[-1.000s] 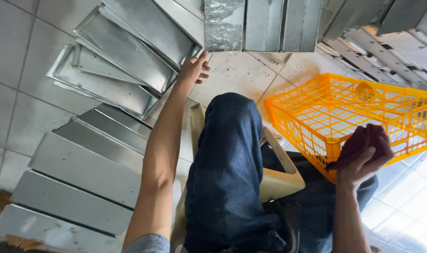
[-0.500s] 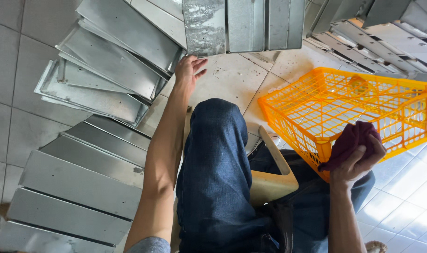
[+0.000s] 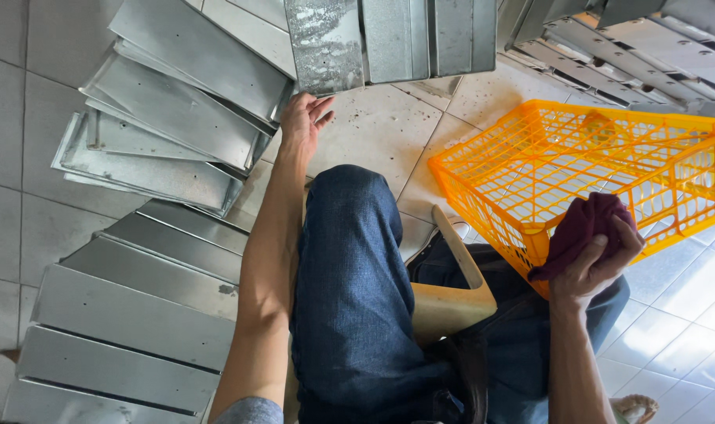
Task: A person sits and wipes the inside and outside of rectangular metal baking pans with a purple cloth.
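Metal trays (image 3: 177, 110) at left hand (image 3: 299, 126), orange crate (image 3: 609, 169) beside

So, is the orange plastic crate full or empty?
Empty, as far as it shows. Through the orange crate only its mesh floor and the tiles beneath appear. Its right end is cut off, and the right hand with a dark red cloth covers one corner.

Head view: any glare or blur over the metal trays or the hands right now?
Head view: sharp overall; the metal trays show soft grey sheen, no blown-out glare; bright daylight washes the floor tiles beside the right hand; left hand is evenly lit.
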